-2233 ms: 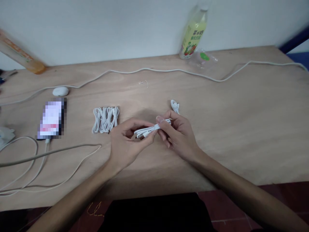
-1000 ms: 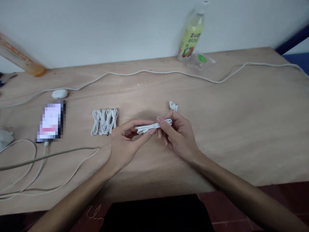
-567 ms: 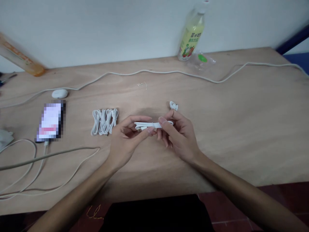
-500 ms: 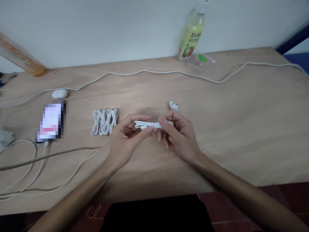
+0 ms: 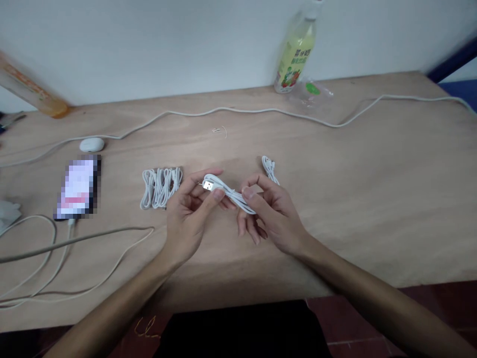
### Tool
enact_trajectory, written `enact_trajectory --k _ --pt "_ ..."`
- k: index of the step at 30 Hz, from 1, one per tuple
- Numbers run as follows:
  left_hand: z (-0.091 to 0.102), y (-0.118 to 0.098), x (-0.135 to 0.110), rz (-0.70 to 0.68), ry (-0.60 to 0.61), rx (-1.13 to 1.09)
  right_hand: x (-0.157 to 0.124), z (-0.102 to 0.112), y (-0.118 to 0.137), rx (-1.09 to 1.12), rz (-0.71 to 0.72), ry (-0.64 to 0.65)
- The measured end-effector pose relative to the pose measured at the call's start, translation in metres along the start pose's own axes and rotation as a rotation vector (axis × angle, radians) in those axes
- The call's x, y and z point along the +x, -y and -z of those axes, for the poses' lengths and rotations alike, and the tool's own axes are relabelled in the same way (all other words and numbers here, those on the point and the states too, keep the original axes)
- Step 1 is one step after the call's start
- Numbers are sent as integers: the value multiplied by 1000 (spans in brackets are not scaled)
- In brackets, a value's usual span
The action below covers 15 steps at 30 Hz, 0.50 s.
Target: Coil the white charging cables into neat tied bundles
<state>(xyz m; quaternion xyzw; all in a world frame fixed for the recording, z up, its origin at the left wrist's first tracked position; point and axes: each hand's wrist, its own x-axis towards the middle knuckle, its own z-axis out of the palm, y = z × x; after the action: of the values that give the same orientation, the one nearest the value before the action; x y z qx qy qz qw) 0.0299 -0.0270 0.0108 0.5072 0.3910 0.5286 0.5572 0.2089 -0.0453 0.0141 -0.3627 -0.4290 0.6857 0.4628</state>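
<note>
White USB cable (image 5: 228,191): folded into a short bundle, held above the middle of the wooden table (image 5: 372,189) between both hands, USB plug end showing at its left tip. Left hand (image 5: 188,219) closed on the plug end, thumb and fingers pinching. Right hand (image 5: 272,216) pinches the bundle's other end between thumb and forefinger, remaining fingers curled loosely under.

Just beyond the right hand, a small loose cable piece (image 5: 269,166) lies on the table; whether it joins the held cable cannot be told. Left of the left hand, near but apart: one row of coiled white cables (image 5: 161,186), about four bundles, exact count unclear. Farther left: one phone (image 5: 79,186) with a charging lead (image 5: 70,248) looping toward the near edge, one small white oval case (image 5: 91,144). One long white cord (image 5: 238,110) crosses the table's far side. At the wall: one yellow drink bottle (image 5: 296,52), one clear plastic wrapper (image 5: 311,92) beside it. Nothing lies between the hands and the coiled row.
</note>
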Motion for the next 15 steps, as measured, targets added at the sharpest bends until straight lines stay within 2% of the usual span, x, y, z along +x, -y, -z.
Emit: enact_trajectory --k 15 --pt "-1 2 2 -16 -37 1 1 1 -3 0 -47 41"
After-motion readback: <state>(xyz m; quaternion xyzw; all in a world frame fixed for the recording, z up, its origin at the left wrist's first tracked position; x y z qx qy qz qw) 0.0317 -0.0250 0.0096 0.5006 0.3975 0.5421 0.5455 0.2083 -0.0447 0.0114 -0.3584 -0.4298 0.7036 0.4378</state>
